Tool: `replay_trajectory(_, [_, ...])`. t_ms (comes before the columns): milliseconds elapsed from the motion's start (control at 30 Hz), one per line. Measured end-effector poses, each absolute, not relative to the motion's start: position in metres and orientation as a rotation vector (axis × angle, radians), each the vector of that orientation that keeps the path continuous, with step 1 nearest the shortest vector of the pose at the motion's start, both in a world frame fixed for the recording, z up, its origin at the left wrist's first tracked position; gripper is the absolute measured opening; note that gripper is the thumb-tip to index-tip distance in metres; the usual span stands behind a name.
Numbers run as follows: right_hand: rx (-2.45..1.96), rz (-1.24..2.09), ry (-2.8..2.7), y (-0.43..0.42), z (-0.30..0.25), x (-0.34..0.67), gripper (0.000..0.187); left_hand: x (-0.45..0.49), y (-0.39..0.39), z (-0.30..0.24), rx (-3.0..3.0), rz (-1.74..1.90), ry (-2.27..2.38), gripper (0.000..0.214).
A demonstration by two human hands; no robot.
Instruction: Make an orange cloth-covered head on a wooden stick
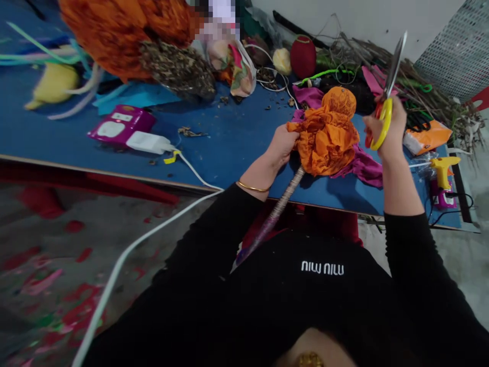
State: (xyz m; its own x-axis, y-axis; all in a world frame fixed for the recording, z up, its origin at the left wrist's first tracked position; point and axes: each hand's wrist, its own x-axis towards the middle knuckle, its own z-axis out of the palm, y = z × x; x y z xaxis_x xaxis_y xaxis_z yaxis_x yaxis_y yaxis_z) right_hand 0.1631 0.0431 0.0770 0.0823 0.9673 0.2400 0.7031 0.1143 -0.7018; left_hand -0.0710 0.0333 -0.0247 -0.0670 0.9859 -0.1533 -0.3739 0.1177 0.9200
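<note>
My left hand (280,145) grips the left edge of a crumpled orange cloth (328,150), its fingers partly hidden by the folds. A round ball (340,102) covered in patterned orange cloth sits at the top of the bundle. From underneath, a wrapped stick (284,196) slants down toward my body, purple near its lower end. Magenta cloth (364,165) lies beneath the bundle on the table. To the right, my right hand (396,125) holds scissors (386,107) with yellow and red handles, blades pointing up and away from the orange cloth.
On the blue table (214,137) lie a purple-and-white power strip (122,127), a dried brown clump (178,71) and a large orange cloth mass (122,35). A yellow glue gun (443,171) is at right, twigs (439,97) behind. A white cable (153,229) crosses the table's front edge.
</note>
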Motion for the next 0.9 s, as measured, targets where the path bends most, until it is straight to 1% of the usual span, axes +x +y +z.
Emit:
replay_trajectory(67, [-1.659, 0.404, -1.641, 0.053, 0.099, 0.163, 0.038, -0.072, 0.033, -0.023, 0.779, 1.334, 1.041, 0.026])
replay_trajectory(167, [-1.634, 0.459, -1.815, 0.044, 0.112, 0.153, 0.039, -0.072, 0.031, -0.021, 0.746, 1.333, 1.053, 0.027])
replay_trajectory(267, [-1.739, 0.432, -1.958, 0.016, 0.092, 0.140, 0.049, -0.071, 0.030, -0.019, 0.747, 1.319, 1.057, 0.027])
replay_trajectory(300, [-1.787, 0.415, -1.964, 0.007, 0.082, 0.137, 0.050, -0.071, 0.030, -0.019, 0.754, 1.316, 1.059, 0.027])
replay_trajectory(400, [-1.821, 0.377, -1.916, -0.003, 0.060, 0.136, 0.037, -0.071, 0.030, -0.019, 0.754, 1.327, 1.100, 0.027])
replay_trajectory(433, [-1.826, 0.360, -1.892, 0.000, 0.059, 0.138, 0.032, -0.070, 0.030, -0.019, 0.754, 1.330, 1.114, 0.026])
replay_trajectory(467, [-1.828, 0.346, -1.880, 0.006, 0.063, 0.139, 0.030, -0.070, 0.029, -0.019, 0.756, 1.329, 1.124, 0.026])
replay_trajectory(567, [-1.821, 0.212, -1.866, 0.031, 0.095, 0.142, 0.036, -0.071, 0.028, -0.018, 0.767, 1.330, 1.119, 0.026])
replay_trajectory(600, [-1.836, 0.113, -1.839, 0.042, 0.108, 0.140, 0.034, -0.071, 0.027, -0.017, 0.769, 1.336, 1.111, 0.026])
replay_trajectory(700, [-1.825, -0.085, -1.949, 0.073, 0.139, 0.132, 0.039, -0.072, 0.026, -0.018, 0.786, 1.343, 1.106, 0.026])
replay_trajectory(800, [-1.751, -0.199, -2.104, 0.099, 0.143, 0.125, 0.046, -0.076, 0.027, -0.022, 0.787, 1.331, 1.136, 0.025])
replay_trajectory(900, [-1.703, -0.158, -2.171, 0.112, 0.128, 0.129, 0.049, -0.080, 0.028, -0.026, 0.776, 1.311, 1.171, 0.026])
